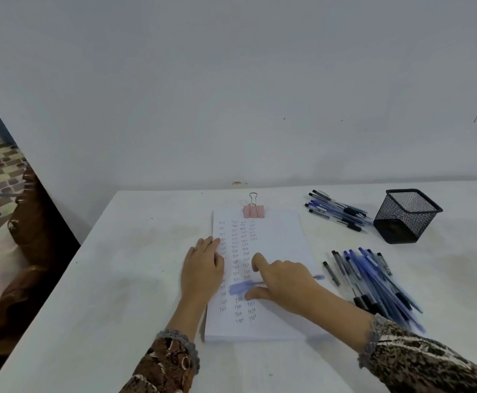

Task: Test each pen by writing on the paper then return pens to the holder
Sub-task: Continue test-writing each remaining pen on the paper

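A stack of white paper (277,239), held by a pink binder clip (253,210), lies in front of me with columns of "test" written on its left half. My left hand (201,269) rests flat on the paper's left edge. My right hand (284,282) is over the paper, holding a blurred blue pen (241,287) that lies nearly flat across the sheet. A black mesh pen holder (407,215) stands at the right. Several pens (373,282) lie in a near pile to the right of the paper, and another pile of pens (337,209) lies farther back.
The white table (118,279) meets a white wall at the back. Its left edge drops off beside a brown wooden chair (30,231) and a patterned floor.
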Available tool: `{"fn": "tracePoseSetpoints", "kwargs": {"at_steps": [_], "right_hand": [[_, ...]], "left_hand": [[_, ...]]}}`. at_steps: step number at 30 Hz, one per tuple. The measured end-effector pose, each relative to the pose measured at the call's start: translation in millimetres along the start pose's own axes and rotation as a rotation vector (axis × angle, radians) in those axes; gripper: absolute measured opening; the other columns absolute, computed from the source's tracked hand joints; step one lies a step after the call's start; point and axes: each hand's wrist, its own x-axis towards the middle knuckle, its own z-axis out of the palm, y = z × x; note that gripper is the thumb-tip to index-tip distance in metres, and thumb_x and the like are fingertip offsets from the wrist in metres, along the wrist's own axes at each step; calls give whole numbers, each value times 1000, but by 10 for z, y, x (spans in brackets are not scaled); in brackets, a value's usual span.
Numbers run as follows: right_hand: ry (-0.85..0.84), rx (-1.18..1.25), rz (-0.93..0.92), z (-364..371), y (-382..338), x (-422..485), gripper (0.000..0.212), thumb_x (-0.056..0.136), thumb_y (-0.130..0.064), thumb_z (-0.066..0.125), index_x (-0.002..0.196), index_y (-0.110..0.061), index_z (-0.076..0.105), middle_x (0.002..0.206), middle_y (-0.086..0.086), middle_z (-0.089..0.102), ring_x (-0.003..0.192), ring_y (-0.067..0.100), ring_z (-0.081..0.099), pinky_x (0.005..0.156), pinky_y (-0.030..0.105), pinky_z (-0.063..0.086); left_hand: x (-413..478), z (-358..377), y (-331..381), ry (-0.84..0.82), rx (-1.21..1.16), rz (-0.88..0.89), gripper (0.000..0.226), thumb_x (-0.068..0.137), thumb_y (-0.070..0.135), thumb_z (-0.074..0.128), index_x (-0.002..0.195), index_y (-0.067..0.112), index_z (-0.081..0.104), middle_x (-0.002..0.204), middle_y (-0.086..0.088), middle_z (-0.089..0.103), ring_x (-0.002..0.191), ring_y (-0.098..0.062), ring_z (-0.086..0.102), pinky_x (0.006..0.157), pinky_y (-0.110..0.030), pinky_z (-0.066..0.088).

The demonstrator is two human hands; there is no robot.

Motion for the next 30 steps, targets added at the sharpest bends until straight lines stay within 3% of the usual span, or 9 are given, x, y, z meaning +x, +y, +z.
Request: {"fn": "tracePoseSetpoints", "kwargs": {"at_steps": [5,8,10,14,17,20,22,26,30], "right_hand": [[-136,59,46,-85,30,-2,30,96,-29,46,121,-13,46,122,6,50,102,27,55,78,32,40],[-128,-12,62,-247,68,-13,30,97,-32,45,122,-17,53,122,4,52,108,25,54,85,32,39],[-21,18,54,-414,108,-28,27,95,-36,47,113,-20,60,111,0,55,101,20,54,83,30,39],[409,618,138,-667,222,55,7,88,-25,61,84,-20,63,70,-9,55,62,3,49,61,16,39],[689,1264,353,-571,344,270,8,86,-13,60,79,-18,59,70,-5,63,59,7,51,57,17,40],[632,1788,491,-281,420,549,11,87,-9,61,88,-18,55,81,0,63,60,12,46,54,22,35],[596,2006,484,-68,435,707,20,88,-2,59,99,-17,52,80,3,57,54,9,43,50,20,34],[597,2081,376,82,437,867,22,90,10,47,78,-7,50,67,9,60,45,9,57,46,17,47],[573,1825,303,142,478,878,27,86,15,51,75,-9,45,47,2,57,39,10,52,40,16,40]], "left_hand": [[-5,4,0,4,-18,-9,43,97,17,34,139,16,41,149,0,35,141,-15,23,116,-28,12],[-12,1,2,-1,-29,-12,43,97,17,34,139,16,41,149,0,35,141,-15,22,117,-29,11],[-13,-1,3,0,-32,-13,43,97,17,34,139,16,41,149,0,35,141,-15,22,117,-29,12],[-12,-6,10,2,-31,-17,42,97,17,34,138,16,42,148,-1,36,140,-15,25,117,-30,15],[-13,-11,15,0,-28,-17,42,97,17,34,138,15,42,148,-1,36,140,-16,26,117,-31,17],[-11,-12,19,-2,-28,-14,42,96,16,35,138,14,42,147,-2,37,139,-17,28,116,-32,17],[-10,-14,16,-4,-29,-13,42,97,17,35,138,15,42,147,-1,37,139,-17,28,116,-32,17],[-15,-15,14,-5,-44,-12,42,97,16,35,138,14,43,148,-2,37,140,-17,26,117,-31,15],[-16,-22,22,-3,-43,-18,41,96,16,36,137,14,44,146,-1,38,138,-18,29,116,-34,20]]}}
